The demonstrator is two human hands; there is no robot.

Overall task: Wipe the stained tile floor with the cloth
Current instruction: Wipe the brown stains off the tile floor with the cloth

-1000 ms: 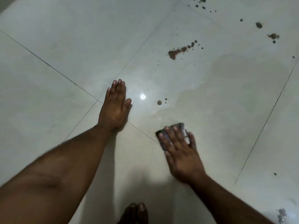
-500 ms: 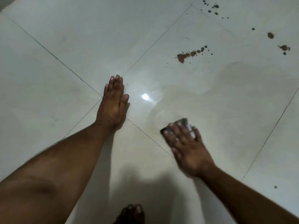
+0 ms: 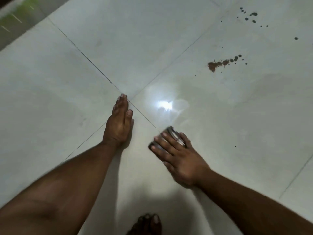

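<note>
Cloth (image 3: pixel 172 133) under flat right hand (image 3: pixel 177 155)

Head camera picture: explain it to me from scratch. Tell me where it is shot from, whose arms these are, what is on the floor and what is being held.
No machine here: a person wears a wide-angle camera on the head, looking forward and down, so both arms reach in from the bottom edge. The left hand lies flat on the tile floor, fingers straight, apparently as a prop, right where the thin tile joints cross. The right hand presses a small dark cloth onto the floor with spread fingers; the cloth is blurred, so its pattern cannot be told. Farther away, to the right, sits a brown splatter, with dark spots beyond it. The bright patch is a light's reflection on the glossy tile. The person's toes show at the bottom.
</note>
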